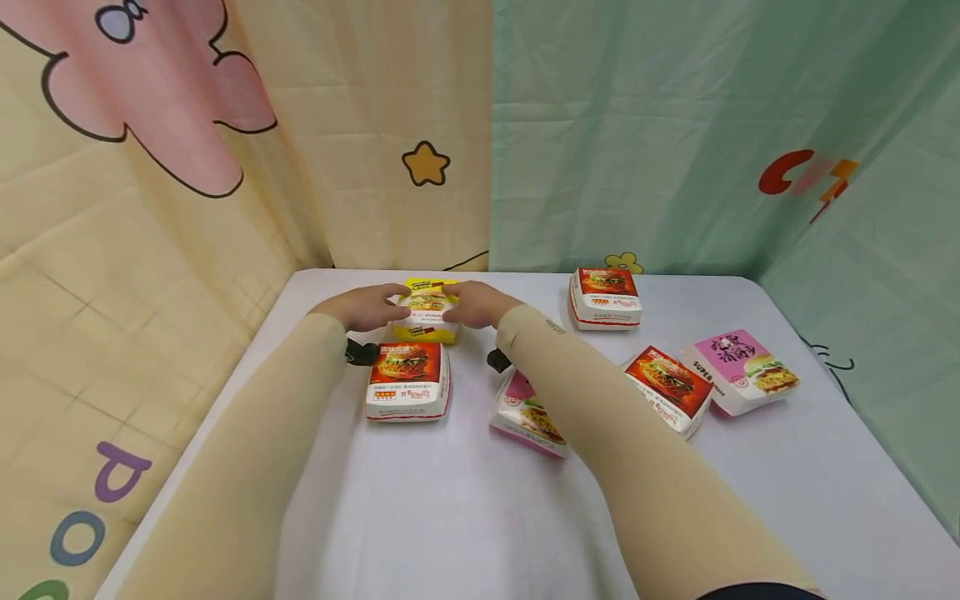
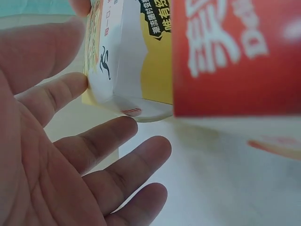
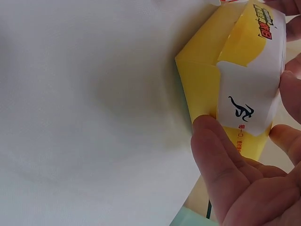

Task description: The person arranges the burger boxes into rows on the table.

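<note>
A yellow-and-white burger box (image 1: 426, 307) stands near the table's back edge, between my two hands. My left hand (image 1: 365, 307) is at its left side; in the left wrist view a fingertip (image 2: 77, 84) touches the box's edge, while the other fingers extend loosely below. From the right, my right hand (image 1: 480, 305) holds the box, its fingers bent around a corner in the right wrist view. Close in front of the yellow box sits a red-and-white burger box (image 1: 407, 379), under the left wrist.
A pink-and-white burger box (image 1: 528, 415) lies partly beneath my right forearm. To the right are two red-topped boxes (image 1: 606, 296) (image 1: 667, 387) and another pink-topped box (image 1: 742, 371). Curtains (image 1: 630, 150) hang behind and beside the white table (image 1: 420, 508).
</note>
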Tool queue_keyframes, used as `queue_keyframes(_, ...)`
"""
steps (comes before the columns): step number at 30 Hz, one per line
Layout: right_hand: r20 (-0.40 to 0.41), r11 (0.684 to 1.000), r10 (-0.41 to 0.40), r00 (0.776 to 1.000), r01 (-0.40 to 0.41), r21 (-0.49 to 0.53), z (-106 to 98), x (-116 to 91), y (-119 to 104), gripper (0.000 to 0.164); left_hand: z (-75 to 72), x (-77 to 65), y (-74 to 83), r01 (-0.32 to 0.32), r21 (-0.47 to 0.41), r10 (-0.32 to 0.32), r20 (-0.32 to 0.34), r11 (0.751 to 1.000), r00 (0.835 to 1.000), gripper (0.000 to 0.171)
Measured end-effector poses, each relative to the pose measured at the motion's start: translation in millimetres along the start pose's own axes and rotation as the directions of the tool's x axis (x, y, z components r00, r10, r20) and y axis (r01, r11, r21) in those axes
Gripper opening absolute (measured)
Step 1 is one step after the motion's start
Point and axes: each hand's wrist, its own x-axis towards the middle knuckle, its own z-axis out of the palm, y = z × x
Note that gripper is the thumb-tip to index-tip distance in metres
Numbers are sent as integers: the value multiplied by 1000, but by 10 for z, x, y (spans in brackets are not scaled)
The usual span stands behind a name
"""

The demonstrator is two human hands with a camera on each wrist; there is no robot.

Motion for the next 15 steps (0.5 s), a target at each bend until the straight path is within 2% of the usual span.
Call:
queue_keyframes(9,11,999,4,1000,-5,52,50,-19,-73,71,27,-93,-158,-38,-85,37,-17,996,999,63)
queue_keyframes(15,-4,999,-15,1000,15,51,78,-32,-70,70,72,-139,-197,-37,-196,32,-29,980,999,60)
